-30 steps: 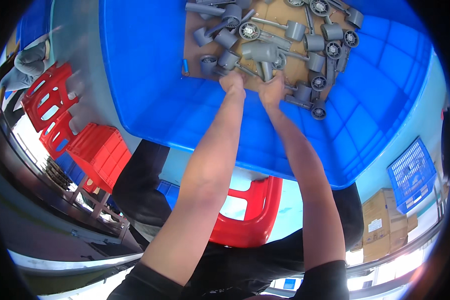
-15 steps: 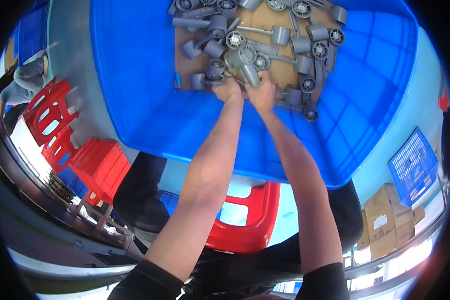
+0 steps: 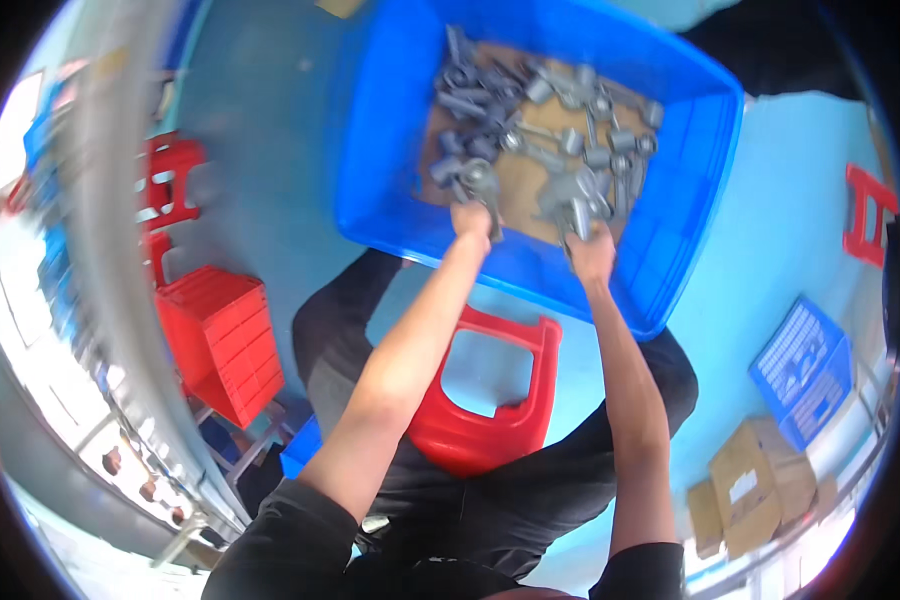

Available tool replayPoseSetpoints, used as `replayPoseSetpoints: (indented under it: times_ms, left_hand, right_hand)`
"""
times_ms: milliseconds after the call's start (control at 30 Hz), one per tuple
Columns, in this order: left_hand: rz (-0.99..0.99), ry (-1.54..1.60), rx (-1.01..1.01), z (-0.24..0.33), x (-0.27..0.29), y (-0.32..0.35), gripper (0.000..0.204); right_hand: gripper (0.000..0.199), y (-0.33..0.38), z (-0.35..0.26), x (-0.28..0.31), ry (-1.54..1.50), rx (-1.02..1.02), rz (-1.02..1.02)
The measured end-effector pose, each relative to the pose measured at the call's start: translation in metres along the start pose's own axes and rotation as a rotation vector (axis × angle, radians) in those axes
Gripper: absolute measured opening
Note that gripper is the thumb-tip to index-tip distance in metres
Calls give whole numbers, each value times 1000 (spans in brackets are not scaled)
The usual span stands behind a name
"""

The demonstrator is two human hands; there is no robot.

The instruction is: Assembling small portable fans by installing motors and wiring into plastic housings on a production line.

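Inside a large blue bin lie many grey plastic parts, each with a round cylindrical head and a long handle, like hair-dryer shells. My left hand is closed around the handle end of one grey hair-dryer-shaped part, held over the bin's near left side. To the right, my right hand grips the handle of another such part, above the near right of the bin. Blur hides whether either hand holds more than one piece. Brown cardboard lines the bin floor.
A red stool stands between my legs, just before the bin. Left of me are a red crate and red chairs. On the right are a blue crate, cardboard boxes and another red stool.
My hands were close together among the parts; now they are apart, each with a grey part. The view has shifted, so the bin looks smaller and tilted.
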State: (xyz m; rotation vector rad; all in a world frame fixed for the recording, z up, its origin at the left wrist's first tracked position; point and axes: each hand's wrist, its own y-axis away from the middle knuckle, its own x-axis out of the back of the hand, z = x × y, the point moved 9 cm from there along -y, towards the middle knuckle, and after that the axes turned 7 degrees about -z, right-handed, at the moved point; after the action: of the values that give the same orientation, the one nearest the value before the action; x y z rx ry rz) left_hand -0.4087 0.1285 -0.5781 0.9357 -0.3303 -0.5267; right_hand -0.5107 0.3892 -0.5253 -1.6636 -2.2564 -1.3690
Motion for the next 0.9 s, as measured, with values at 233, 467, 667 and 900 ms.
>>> replayPoseSetpoints:
  times_ms: [233, 467, 667, 900]
  left_hand:
    - [-455, -305, -451, 94, 4, 281, 21]
    - [-519, -156, -867, 195, 209, 540, 19]
    - [43, 95, -989, 278, 401, 532, 15]
    - [502, 355, -987, 335, 505, 442, 16]
  right_hand:
    - [27, 164, -117, 126, -314, 458, 141]
    - [25, 387, -322, 116, -302, 920, -26]
    - [37, 516, -455, -29, -115, 1128, -337]
    - [41, 561, -536, -204, 96, 1224, -267]
